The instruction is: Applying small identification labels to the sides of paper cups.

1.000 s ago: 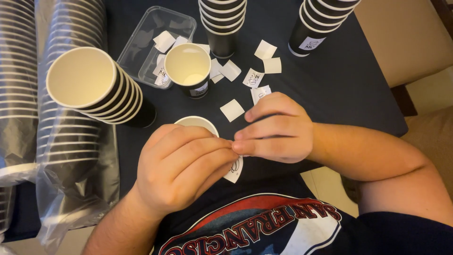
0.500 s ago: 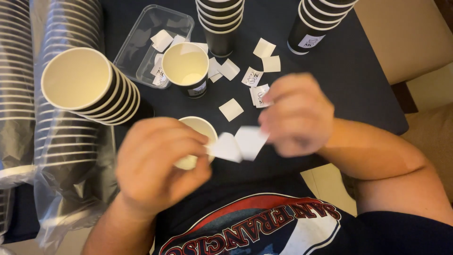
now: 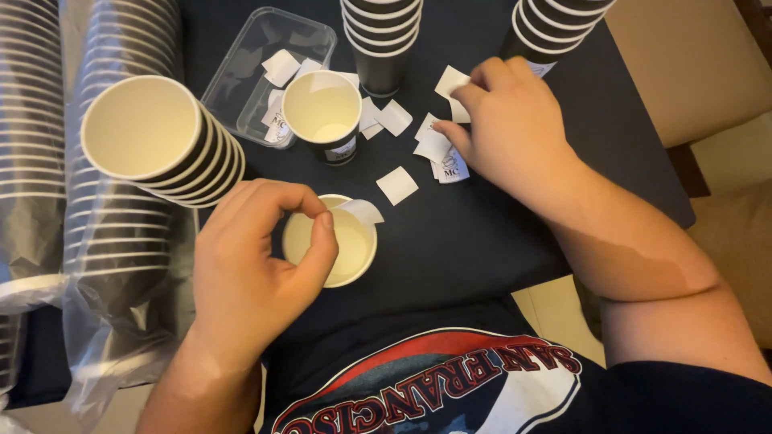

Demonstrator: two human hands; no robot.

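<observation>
An open black paper cup (image 3: 346,261) with a white inside stands on the dark table (image 3: 482,233) in front of me. My left hand (image 3: 249,273) hovers over its left rim, thumb and forefinger pinching a small white sticker (image 3: 359,210) above the cup's far edge. My right hand (image 3: 515,133) reaches to the far middle of the table. Its fingertips rest on a white paper piece (image 3: 433,146) among several loose white squares (image 3: 397,185).
A tilted stack of black cups (image 3: 153,137) lies at left beside plastic-wrapped cup sleeves (image 3: 32,145). A single cup (image 3: 322,108) stands by a clear plastic tray (image 3: 265,56) holding paper pieces. Two upright cup stacks (image 3: 382,40) (image 3: 555,24) stand at the back.
My hands have pulled apart. The right hand carried a white paper piece away to the far middle of the table. The left hand kept the sticker and now holds it over the cup.
</observation>
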